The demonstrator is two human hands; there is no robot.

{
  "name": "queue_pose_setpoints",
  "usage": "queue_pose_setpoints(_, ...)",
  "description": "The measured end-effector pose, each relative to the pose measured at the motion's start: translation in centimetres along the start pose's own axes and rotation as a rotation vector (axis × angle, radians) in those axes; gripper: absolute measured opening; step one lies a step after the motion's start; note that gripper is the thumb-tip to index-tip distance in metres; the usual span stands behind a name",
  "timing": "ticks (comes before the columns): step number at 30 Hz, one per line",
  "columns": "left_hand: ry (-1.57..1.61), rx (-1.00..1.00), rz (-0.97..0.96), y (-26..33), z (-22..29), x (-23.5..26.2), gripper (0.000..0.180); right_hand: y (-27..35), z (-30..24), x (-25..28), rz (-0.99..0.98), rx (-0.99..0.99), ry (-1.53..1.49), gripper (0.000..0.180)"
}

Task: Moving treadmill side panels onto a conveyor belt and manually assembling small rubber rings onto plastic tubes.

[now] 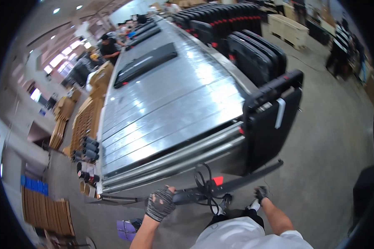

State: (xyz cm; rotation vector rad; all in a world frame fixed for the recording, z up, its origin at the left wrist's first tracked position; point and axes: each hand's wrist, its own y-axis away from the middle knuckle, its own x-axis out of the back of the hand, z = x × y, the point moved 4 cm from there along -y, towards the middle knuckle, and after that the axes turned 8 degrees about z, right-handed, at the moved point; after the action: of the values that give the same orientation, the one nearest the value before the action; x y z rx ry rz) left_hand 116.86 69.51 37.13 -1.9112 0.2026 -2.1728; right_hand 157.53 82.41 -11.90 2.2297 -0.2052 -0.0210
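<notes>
The left hand (160,203), in a grey fingerless glove (156,211), is wrapped around a long black slab (245,181). It seems stiff and probably heavy, best gripped near both ends, clear of its cable (202,180). Rightward of the hand it looks narrow, with a red tab (217,181). The right hand (260,193) hangs apart below; its openness I cannot tell. Beyond both hands lies a metal conveyor (166,112).

The conveyor (166,108) mid-frame is gleaming like smooth, glossy metal; its rollers (174,162) are shining too. Lower centre, the bar (242,178) is looking matt, the glove (161,204) is showing rough knit cloth.
</notes>
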Motion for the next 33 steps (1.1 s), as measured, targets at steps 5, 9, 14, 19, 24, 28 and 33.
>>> queue_pose_setpoints(5, -0.092, 0.103, -0.144, 6.1, -9.0, -2.2, 0.024, 3.0, -9.0, -5.1, -0.008, 1.027, 1.083, 0.086)
queue_pose_setpoints(9, -0.086, 0.121, -0.21, 7.1, -11.7, -2.7, 0.023, 2.3, -10.8, -9.0, -0.219, 1.137, 1.464, 0.086)
queue_pose_setpoints(14, -0.152, 0.191, -0.345, 8.8, -15.1, -4.0, 0.026, -1.3, -11.7, -12.7, -0.374, 1.089, 1.69, 0.05)
queue_pose_setpoints(19, -0.215, 0.143, -0.294, 13.3, -19.4, -6.2, 0.023, -1.2, -9.3, -15.2, -0.571, 0.993, 1.814, 0.05)
queue_pose_setpoints(24, -0.153, 0.27, -0.321, 15.8, -23.3, -6.9, 0.024, -2.9, -4.4, -17.3, -0.809, 1.301, 1.821, 0.039)
queue_pose_setpoints(28, -0.15, 0.334, -0.345, 20.2, -29.4, -10.0, 0.03, 0.1, -4.1, -21.3, -0.801, 1.171, 1.788, 0.031)
queue_pose_setpoints(33, -0.12, 0.377, -0.274, 26.3, -40.6, -9.8, 0.033, 10.9, -6.6, -29.7, -0.749, 0.925, 2.041, 0.027)
